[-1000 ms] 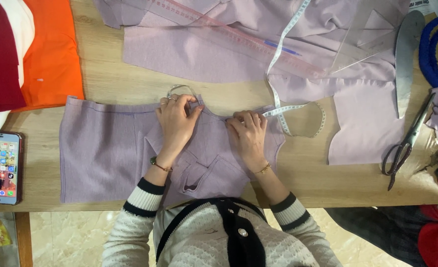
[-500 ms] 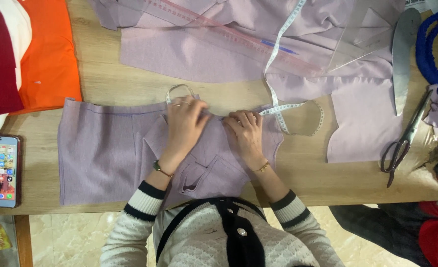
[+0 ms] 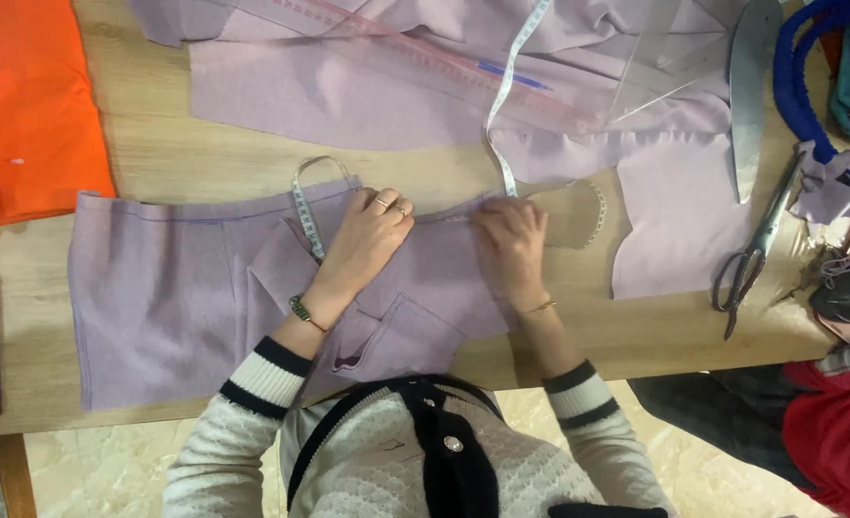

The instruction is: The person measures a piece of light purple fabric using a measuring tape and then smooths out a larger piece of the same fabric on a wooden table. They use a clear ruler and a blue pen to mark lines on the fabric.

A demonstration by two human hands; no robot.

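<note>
Lilac fabric panel [image 3: 166, 288] lies flat at your counter [image 3: 156, 163] edge | your left hand [image 3: 363, 240] and right hand [image 3: 511, 240] press its top seam, fingers flat, gripping nothing | tape measure [image 3: 305, 206] touches left hand | scissors [image 3: 756, 249] well right.

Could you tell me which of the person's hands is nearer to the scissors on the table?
The right hand is nearer: it presses the lilac fabric partway towards the scissors. The left hand lies farther away, beside the measuring tape.
</note>
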